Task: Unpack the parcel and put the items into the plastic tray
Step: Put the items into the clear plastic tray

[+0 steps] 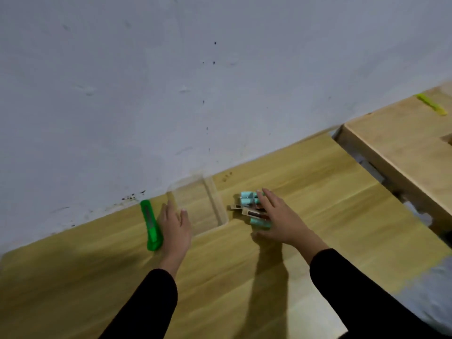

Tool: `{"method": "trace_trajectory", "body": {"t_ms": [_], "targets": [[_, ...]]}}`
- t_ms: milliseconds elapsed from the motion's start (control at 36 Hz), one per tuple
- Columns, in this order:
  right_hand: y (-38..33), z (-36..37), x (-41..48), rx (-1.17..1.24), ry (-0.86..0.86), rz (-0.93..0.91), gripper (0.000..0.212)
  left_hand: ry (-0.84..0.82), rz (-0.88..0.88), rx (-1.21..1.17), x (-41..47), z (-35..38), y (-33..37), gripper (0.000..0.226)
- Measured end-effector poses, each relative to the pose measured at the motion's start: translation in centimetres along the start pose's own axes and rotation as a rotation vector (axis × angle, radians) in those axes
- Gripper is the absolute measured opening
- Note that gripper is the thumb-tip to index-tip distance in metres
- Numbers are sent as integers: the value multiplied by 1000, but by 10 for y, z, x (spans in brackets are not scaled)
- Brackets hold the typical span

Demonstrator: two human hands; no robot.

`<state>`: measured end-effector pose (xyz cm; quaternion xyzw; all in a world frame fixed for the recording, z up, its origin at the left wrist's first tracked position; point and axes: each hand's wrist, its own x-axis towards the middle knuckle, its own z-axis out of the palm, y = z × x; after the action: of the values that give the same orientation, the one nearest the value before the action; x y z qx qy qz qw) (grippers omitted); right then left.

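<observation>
On the table (244, 277) the clear plastic tray (216, 204) looked empty, so the filling seemed wholly left to do; no parcel showed. The left hand (175, 226) lay flat, fingers straight, by the tray. The right hand (278, 221) spread open fingers (266, 200) over the unpacked items (247, 200), piled just right of the tray. A green knife (150, 221) lay beside the left hand.

Scuffed pale wall (171, 81) behind a wooden table (305, 192) — a second wooden table (403, 148) beside it.
</observation>
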<state>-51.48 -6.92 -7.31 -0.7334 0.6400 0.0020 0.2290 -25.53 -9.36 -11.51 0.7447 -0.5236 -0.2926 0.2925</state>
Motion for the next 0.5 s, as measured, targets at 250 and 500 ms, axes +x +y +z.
{"method": "trace_trajectory", "body": {"t_ms": [250,500], "targets": [[3,-2,41,-29,-90,-118,107,35,49,-107,2,10,-9,47],[-6,6,53,-18,15,-22,95,35,-18,-173,-9,7,6,47]]}}
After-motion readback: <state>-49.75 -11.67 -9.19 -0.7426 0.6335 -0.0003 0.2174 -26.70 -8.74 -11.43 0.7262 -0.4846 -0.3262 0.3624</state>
